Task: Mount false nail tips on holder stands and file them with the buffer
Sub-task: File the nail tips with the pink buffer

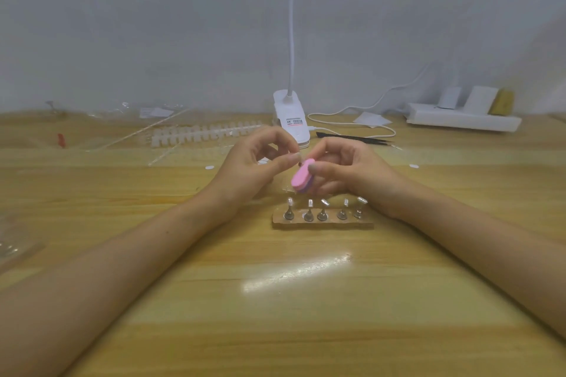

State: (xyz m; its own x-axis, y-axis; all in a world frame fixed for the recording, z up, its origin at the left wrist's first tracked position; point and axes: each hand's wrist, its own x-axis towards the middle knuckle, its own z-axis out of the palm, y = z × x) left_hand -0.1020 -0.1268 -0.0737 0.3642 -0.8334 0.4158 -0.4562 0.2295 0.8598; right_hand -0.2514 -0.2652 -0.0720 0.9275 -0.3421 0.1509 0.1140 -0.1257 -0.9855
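Observation:
My right hand (346,168) pinches a small pink and purple buffer (301,177) just above the table. My left hand (257,162) meets it from the left, thumb and fingertips closed on something tiny against the buffer's upper end; it looks like a nail tip but is too small to tell. Below the hands a wooden base (323,223) carries several metal holder stands (321,212), each with a clear nail tip on top. A strip of spare clear nail tips (202,133) lies behind my left hand.
A white clip lamp (291,119) with its cable stands behind the hands. Black tweezers (352,138) lie to its right. A white power strip (462,119) sits at the back right. Clear plastic packaging (128,119) and a red piece (61,140) lie at the back left.

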